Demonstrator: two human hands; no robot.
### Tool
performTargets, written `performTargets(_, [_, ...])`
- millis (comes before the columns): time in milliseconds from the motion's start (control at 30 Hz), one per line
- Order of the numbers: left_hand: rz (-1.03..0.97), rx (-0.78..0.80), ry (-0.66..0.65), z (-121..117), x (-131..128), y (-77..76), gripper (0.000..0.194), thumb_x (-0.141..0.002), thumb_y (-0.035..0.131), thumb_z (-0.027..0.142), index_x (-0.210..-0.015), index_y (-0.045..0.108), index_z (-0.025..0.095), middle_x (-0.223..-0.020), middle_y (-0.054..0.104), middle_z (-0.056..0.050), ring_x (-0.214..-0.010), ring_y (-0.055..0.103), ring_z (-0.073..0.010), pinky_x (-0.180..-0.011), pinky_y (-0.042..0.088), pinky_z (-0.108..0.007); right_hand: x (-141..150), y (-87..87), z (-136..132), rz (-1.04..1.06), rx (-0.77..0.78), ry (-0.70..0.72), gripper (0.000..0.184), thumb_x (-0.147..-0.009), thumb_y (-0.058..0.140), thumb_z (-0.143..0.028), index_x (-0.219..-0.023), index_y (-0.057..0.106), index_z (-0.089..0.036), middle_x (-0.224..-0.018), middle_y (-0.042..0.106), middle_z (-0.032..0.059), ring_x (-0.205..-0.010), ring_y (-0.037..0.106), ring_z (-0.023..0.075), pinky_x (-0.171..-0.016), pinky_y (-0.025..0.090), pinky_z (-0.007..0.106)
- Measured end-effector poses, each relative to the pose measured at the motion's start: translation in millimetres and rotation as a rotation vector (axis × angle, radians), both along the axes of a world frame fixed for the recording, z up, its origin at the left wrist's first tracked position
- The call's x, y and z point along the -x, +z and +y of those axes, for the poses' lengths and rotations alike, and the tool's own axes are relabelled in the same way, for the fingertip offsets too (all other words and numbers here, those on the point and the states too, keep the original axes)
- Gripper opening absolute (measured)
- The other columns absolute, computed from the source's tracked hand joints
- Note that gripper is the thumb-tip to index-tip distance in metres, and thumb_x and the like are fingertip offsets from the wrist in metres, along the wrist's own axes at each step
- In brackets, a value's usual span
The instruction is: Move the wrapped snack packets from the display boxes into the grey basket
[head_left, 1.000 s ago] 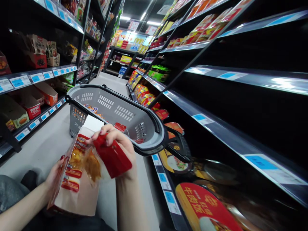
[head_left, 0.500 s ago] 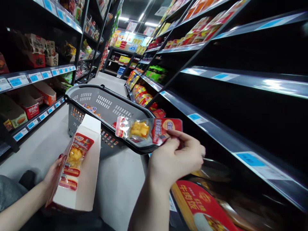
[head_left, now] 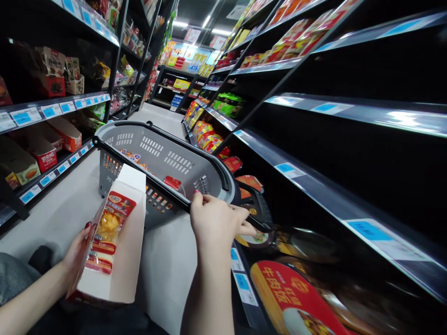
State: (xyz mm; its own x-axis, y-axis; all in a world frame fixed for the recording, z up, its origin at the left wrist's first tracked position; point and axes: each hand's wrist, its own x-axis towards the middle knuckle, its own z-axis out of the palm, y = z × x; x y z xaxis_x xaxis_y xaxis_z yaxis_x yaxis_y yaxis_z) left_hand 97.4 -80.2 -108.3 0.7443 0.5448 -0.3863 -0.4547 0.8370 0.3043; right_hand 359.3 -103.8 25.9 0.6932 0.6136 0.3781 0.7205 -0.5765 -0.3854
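My left hand (head_left: 77,253) grips the side of a white cardboard display box (head_left: 120,260), low at the left. One red and clear snack packet (head_left: 107,228) lies inside the box. My right hand (head_left: 214,223) is over the near rim of a grey shopping basket (head_left: 167,160), fingers stretched out, and I see nothing held in it. It touches the black handle (head_left: 157,186) at the rim. Inside the basket lie a red snack packet (head_left: 173,182) and several more packets.
I am low in a shop aisle. Dark shelves on the right (head_left: 314,186) carry blue price tags, with red bowl-meal packs (head_left: 289,288) on the bottom row. Shelves on the left (head_left: 52,109) hold snack boxes. The pale floor (head_left: 164,121) runs ahead.
My right hand took a snack packet out of the white box and carried it right to the basket. That hand is now empty at the basket rim. The left hand stayed on the box.
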Motion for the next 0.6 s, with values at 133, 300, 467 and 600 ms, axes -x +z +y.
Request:
performTargets(133, [0.154, 0.019, -0.032, -1, 0, 8.1, 0.040, -0.089, 0.044, 0.042, -0.088, 0.072, 0.012, -0.083, 0.077, -0.008, -0.082, 0.071, -0.0238, -0.083, 0.053, -0.038, 13, 12.3, -4, -0.077, -0.126, 0.088, 0.032, -0.086, 0.047, -0.035, -0.087, 0.071, -0.015, -0.105, 0.057, 0.0240, -0.108, 0.041, 0.0443, -0.077, 0.033, 0.061])
performTargets(300, [0.020, 0.054, 0.048, -2, -4, 8.0, 0.039, -0.091, 0.042, 0.036, -0.096, 0.069, 0.008, -0.095, 0.076, -0.011, -0.087, 0.070, -0.0221, -0.087, 0.051, -0.035, 63, 27.9, -10, 0.085, -0.096, 0.906, 0.016, -0.089, 0.051, -0.022, -0.083, 0.066, -0.020, -0.082, 0.066, 0.0065, -0.080, 0.059, 0.0211, -0.074, 0.045, 0.034])
performTargets(467, [0.010, 0.104, 0.199, -1, -9, 5.1, 0.031, -0.088, 0.044, 0.025, -0.102, 0.066, 0.009, -0.086, 0.077, -0.007, -0.098, 0.068, -0.0220, -0.102, 0.041, -0.034, 111, 12.3, -2, -0.263, 0.160, 0.801, 0.020, -0.081, 0.050, -0.003, -0.093, 0.062, -0.014, -0.100, 0.063, 0.0133, -0.092, 0.055, 0.0276, -0.076, 0.045, 0.036])
performTargets(600, [0.161, 0.128, 0.206, -2, -10, 14.1, 0.042, -0.089, 0.041, 0.027, -0.121, 0.056, 0.003, -0.086, 0.076, -0.011, -0.098, 0.068, -0.0270, -0.098, 0.045, -0.042, 120, 1.7, 4, -0.346, 0.237, 0.767, 0.027, -0.082, 0.043, 0.002, -0.102, 0.057, -0.011, -0.098, 0.060, 0.0145, -0.089, 0.055, 0.0271, -0.076, 0.045, 0.036])
